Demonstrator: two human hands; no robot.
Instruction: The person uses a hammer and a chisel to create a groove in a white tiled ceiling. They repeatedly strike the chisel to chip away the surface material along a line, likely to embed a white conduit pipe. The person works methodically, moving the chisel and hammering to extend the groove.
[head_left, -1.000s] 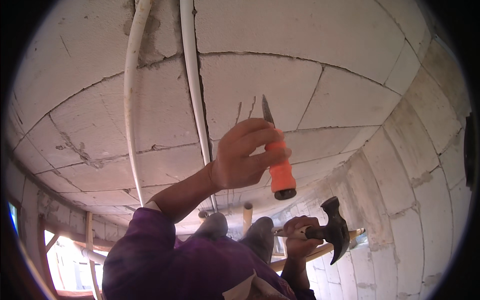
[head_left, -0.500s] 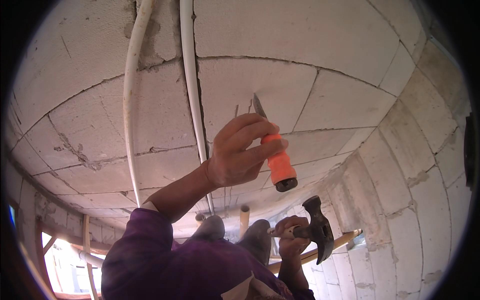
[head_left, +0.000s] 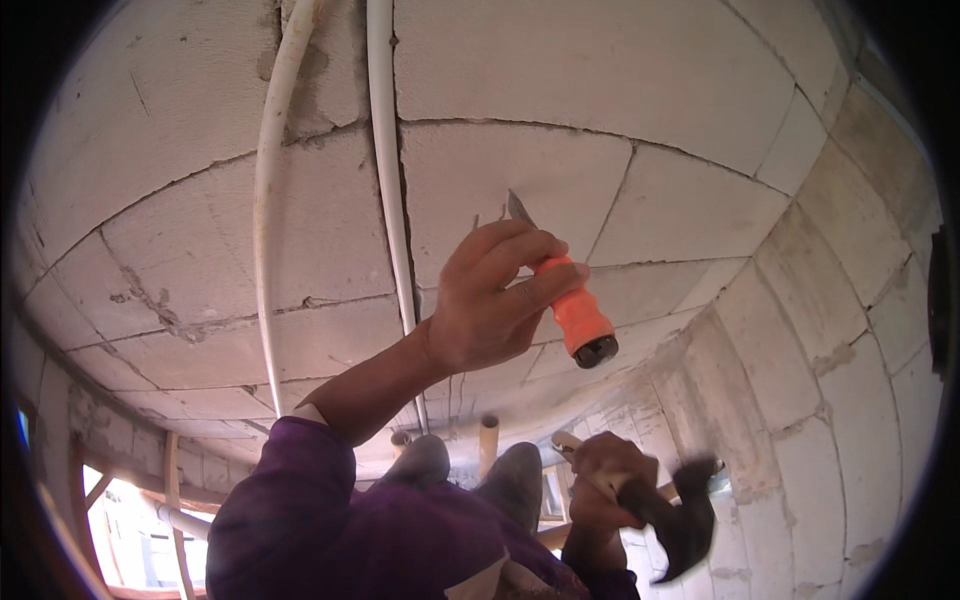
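Observation:
My left hand (head_left: 492,298) is closed around the orange grip (head_left: 580,320) of a pointed metal chisel (head_left: 519,208), whose tip rests on or very near the pale block wall (head_left: 540,160) beside short thin grooves. Lower right, my right hand (head_left: 610,475) grips a claw hammer (head_left: 680,515) with a dark head and light handle; hand and head are smeared by motion. The hammer is apart from the chisel, below and right of its dark end cap.
Two white pipes (head_left: 267,200) run down the wall on the left. Pipe stubs (head_left: 489,445) stand behind my boots (head_left: 505,485). Another block wall (head_left: 840,430) is on the right, and a bright timber-framed opening (head_left: 110,515) is at lower left.
The chisel's tip has moved slightly left and its capped end up and right, so it tilts more. The hammer has swung down and rightward in the last half second and is now blurred.

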